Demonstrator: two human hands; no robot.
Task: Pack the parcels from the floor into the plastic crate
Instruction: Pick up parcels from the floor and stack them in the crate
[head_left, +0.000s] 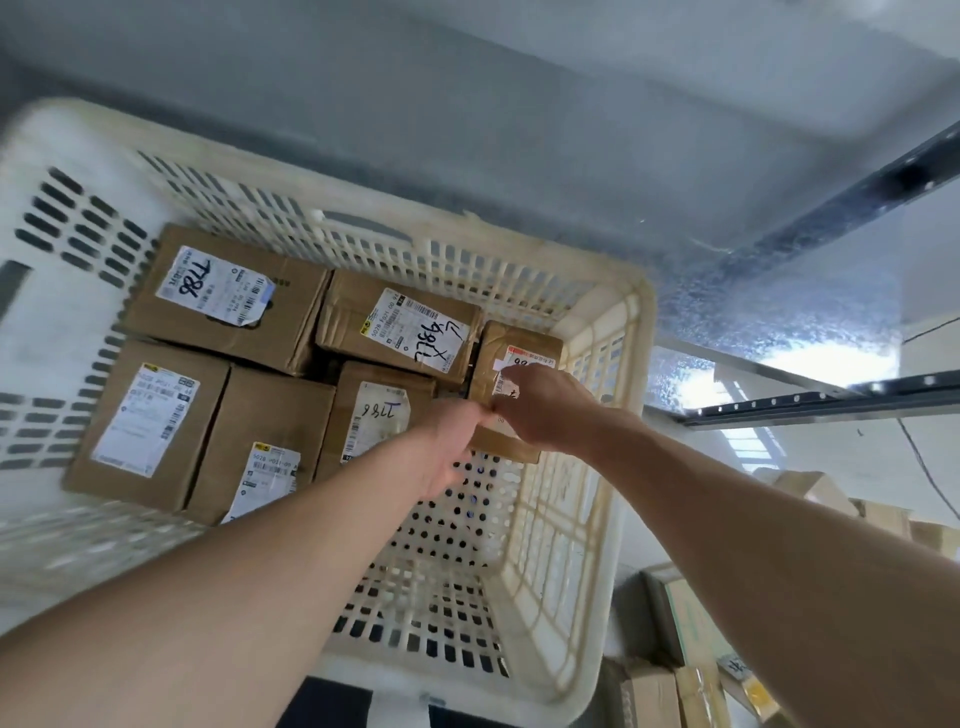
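Currently: small brown cardboard parcel going into the cream perforated plastic crate, both hands on it.

From my remote seat I log the right hand curled over the parcel's top and near edge, the left hand gripping its lower left corner; the parcel stands against the crate's right wall, beside five larger labelled brown boxes that fill the left and far part. Bare perforated floor shows below it. Risks, as I judge them: the parcel tips into that open gap once let go, or wedges against the neighbouring box marked 7786; more boxes on the floor wait at lower right.
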